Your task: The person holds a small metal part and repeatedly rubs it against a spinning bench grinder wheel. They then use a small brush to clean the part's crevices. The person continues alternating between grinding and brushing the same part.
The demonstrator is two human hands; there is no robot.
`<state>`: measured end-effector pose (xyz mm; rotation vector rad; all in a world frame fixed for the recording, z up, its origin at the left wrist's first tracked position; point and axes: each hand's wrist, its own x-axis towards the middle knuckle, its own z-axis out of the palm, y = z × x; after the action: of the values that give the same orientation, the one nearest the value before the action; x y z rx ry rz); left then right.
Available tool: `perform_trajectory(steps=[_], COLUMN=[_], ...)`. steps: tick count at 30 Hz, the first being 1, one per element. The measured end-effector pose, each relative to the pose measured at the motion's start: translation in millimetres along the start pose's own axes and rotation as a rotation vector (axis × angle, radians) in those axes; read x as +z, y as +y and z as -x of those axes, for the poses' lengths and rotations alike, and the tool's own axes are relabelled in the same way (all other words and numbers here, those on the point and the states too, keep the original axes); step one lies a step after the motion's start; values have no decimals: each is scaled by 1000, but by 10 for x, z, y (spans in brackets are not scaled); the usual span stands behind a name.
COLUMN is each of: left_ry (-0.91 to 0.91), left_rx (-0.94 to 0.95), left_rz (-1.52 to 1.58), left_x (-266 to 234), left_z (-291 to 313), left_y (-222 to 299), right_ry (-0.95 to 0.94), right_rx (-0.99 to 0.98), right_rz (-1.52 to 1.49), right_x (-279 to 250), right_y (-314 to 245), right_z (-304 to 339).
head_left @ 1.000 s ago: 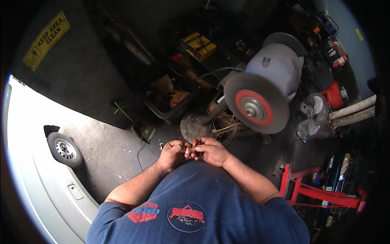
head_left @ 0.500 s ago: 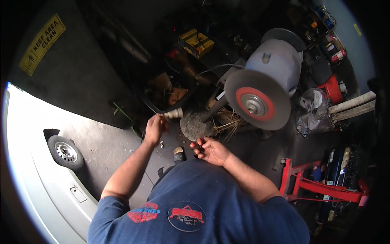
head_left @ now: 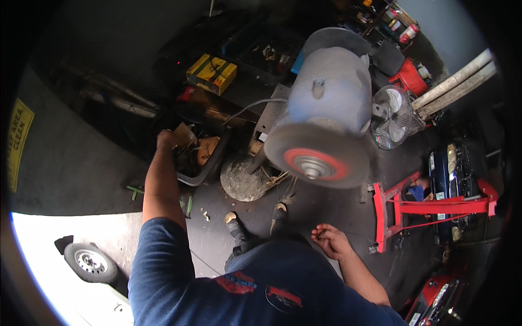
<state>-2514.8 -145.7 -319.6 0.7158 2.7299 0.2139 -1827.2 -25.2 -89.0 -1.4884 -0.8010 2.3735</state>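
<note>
My left hand [head_left: 165,139] is stretched far out at the left, at the edge of a dark bin [head_left: 202,177] holding cardboard scraps [head_left: 207,149]. Its fingers are lost in the shadow, so I cannot see what they hold. Closer to my body, my right hand [head_left: 330,240] has its fingers curled in; a small dark thing seems to lie in them, too unclear to name. Ahead stands a blue-grey pedestal grinder [head_left: 331,87]. Its near wheel [head_left: 274,146], red around the hub, looks blurred, and neither hand touches it.
The grinder's round base [head_left: 239,179] rests on the floor beyond my shoes [head_left: 230,217]. A fan [head_left: 392,117] stands right of the grinder, with a red shop crane [head_left: 435,206] nearer. A yellow box [head_left: 212,73] sits at the back. A car wheel [head_left: 91,262] is at lower left.
My left hand has reached forward and left to the bin; the pale cylindrical thing it held is no longer visible. My right hand has moved right, away from my left. The view has shifted.
</note>
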Motion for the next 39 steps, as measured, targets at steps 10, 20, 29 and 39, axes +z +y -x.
perform_trajectory(steps=[10,20,29,39], left_ry=[125,386,-866,-21], left_rx=[-221,3,-73,104], left_rz=[353,522,-350,82], left_x=[-342,563,3024,625], left_z=[-177,955,5428,3290], left_y=[122,-351,-1077,838], right_ry=[96,68,-257,-689], right_rx=[12,-28,-199,-433], right_rz=[-87,135,289,347], right_x=[-324,-14,623,833], right_y=[-63,-119,-500,-1073], right_z=[269,73,122,127])
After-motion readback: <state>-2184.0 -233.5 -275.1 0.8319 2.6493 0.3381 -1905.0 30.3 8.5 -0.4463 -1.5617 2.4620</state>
